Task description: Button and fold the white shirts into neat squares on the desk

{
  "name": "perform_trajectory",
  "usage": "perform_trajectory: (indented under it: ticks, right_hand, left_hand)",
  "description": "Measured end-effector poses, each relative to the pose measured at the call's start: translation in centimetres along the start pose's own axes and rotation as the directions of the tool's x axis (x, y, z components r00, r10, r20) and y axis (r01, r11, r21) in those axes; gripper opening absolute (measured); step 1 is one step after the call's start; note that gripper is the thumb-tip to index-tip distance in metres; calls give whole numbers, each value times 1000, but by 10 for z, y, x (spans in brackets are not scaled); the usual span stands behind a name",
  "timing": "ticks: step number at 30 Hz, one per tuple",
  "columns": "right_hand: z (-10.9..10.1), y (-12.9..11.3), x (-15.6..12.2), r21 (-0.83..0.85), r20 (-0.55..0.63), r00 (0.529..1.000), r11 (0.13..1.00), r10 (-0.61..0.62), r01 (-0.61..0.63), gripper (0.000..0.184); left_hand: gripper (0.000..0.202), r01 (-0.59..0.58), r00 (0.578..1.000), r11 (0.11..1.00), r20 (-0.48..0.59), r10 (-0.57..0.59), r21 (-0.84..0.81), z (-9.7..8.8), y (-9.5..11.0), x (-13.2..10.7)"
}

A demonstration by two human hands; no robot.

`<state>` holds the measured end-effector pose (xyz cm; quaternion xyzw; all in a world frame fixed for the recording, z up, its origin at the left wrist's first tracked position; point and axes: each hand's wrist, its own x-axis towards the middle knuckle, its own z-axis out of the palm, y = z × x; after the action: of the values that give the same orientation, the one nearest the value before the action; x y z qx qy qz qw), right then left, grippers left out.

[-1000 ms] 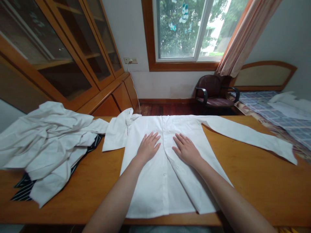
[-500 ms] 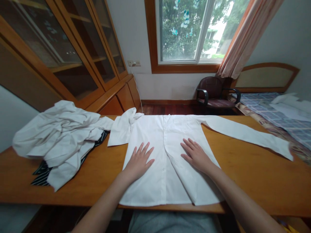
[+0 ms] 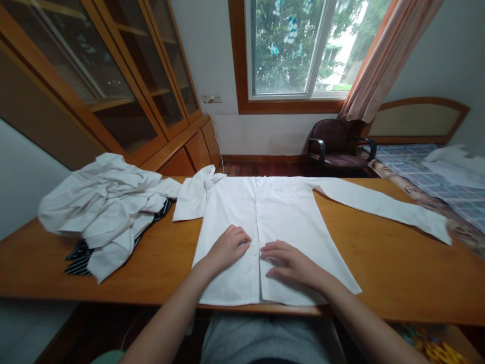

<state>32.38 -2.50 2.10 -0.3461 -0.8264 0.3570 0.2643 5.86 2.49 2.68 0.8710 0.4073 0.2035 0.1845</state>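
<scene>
A white long-sleeved button-up shirt (image 3: 231, 207) lies spread front up on the wooden table (image 3: 397, 273), its hem near the front edge. One sleeve stretches out to the right; the left one is bunched and bent outward. My left hand (image 3: 229, 247) rests on the shirt's left front beside the button strip, fingers loosely bent and the thumb a little apart. Across the strip, my right hand (image 3: 291, 260) is on the right front panel, fingers reaching toward the centre and the thumb apart. The two front edges meet closely, with a narrow slit near the hem.
A crumpled heap of white clothes (image 3: 109, 197) lies at the table's left, with a dark striped cloth (image 3: 79, 265) under it. Behind are a glass-fronted cabinet (image 3: 151, 65), a maroon armchair (image 3: 331, 144) and a bed (image 3: 409, 156) on the right.
Both hands have moved inward to the button strip. The right front panel's folded-back lower edge now lies flat and closer to the left panel. The camera view has shifted slightly.
</scene>
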Motion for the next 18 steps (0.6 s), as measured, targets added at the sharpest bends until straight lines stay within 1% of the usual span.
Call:
perform_trajectory:
  ticks: [2, 5, 7, 9, 11, 13, 15, 18]
  right_hand:
    - [4, -2, 2, -8, -24, 1000, 1000, 14, -14, 35]
    - [9, 3, 3, -29, -114, 990, 996, 80, -84, 24]
    - [11, 8, 3, -42, -151, 983, 993, 100, -107, 19]
    - [12, 10, 3, -75, -162, 982, 991, 97, -111, 16]
    - [13, 10, 6, -130, -156, 983, 984, 98, -119, 14]
    - [13, 6, 10, -208, -133, 987, 971, 95, -122, 18]
    - [13, 1, 15, -306, -93, 993, 946, 78, -104, 22]
    - [18, -7, 21, -413, -28, 999, 910, 38, -46, 19]
  left_hand:
    - [11, 25, 1000, 999, -1, -25, -40, 2, -4, 7]
    - [12, 60, 998, 996, -12, -61, -62, 7, -10, 12]
    - [11, 69, 997, 996, -43, -71, -51, 12, -11, 12]
    - [11, 48, 995, 998, -86, -51, -45, 16, -13, 10]
    - [12, 18, 993, 998, -119, -25, -59, 18, -14, 8]
    - [12, 13, 991, 995, -132, -26, -94, 18, -15, 6]
    - [11, 44, 988, 990, -141, -63, -136, 18, -17, 5]
    - [10, 96, 980, 976, -151, -127, -197, 16, -17, 5]
